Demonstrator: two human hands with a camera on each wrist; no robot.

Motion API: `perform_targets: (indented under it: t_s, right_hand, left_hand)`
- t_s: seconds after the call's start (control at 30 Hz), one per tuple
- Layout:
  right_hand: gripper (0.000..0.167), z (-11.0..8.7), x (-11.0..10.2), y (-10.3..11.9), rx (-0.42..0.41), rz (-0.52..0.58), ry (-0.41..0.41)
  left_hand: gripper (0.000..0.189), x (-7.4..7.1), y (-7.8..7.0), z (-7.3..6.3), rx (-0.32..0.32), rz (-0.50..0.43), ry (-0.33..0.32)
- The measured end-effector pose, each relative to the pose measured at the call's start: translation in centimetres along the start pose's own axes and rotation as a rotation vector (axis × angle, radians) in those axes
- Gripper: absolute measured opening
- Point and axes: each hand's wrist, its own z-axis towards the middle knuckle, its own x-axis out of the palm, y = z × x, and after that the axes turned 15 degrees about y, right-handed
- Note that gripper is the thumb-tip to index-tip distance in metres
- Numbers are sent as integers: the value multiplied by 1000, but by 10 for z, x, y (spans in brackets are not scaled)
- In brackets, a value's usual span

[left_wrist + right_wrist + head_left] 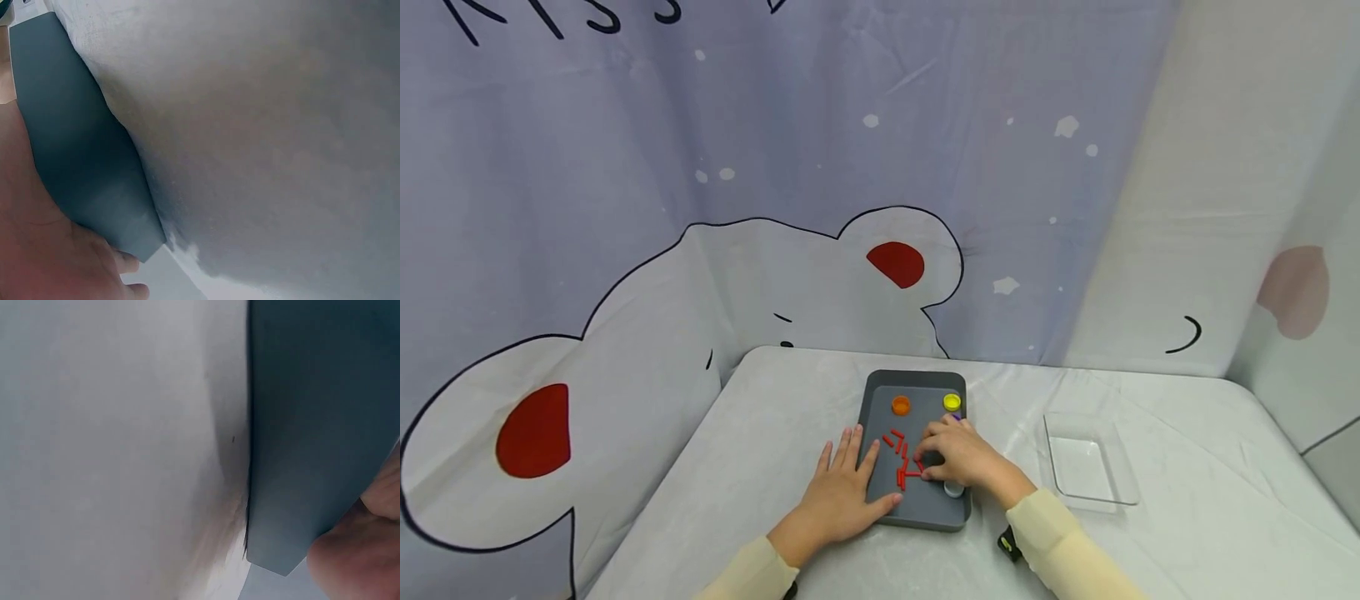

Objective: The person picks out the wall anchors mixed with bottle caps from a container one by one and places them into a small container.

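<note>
A dark grey tray lies on the table with several short red sticks scattered over its middle. My left hand rests with spread fingers across the tray's left edge, its thumb beside the sticks. My right hand reaches over the tray's right side, thumb and forefinger pinching a small red stick, partly hidden by the fingers. A clear round cap sits below this hand. In the left wrist view part of the left hand shows; the right wrist view shows part of the right hand.
An orange round lid and a yellow one lie at the tray's far end, with something purple half hidden by the right hand. A clear rectangular container stands to the right on the white-covered table. A patterned curtain hangs behind.
</note>
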Motion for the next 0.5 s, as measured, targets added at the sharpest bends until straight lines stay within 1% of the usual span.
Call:
perform_targets:
  t_s: [0.23,0.37,0.5]
  right_hand:
    - [17,0,3,-2,5,-13,-45]
    - [14,-2,0,-3,-16,53,-68]
    - [12,-7,-8,-4,-53,141,-128]
  left_hand:
    - [92,0,0,-1,1,-3,2]
    - [93,0,0,0,-1,2,2]
    - [93,1,1,0,-9,16,0]
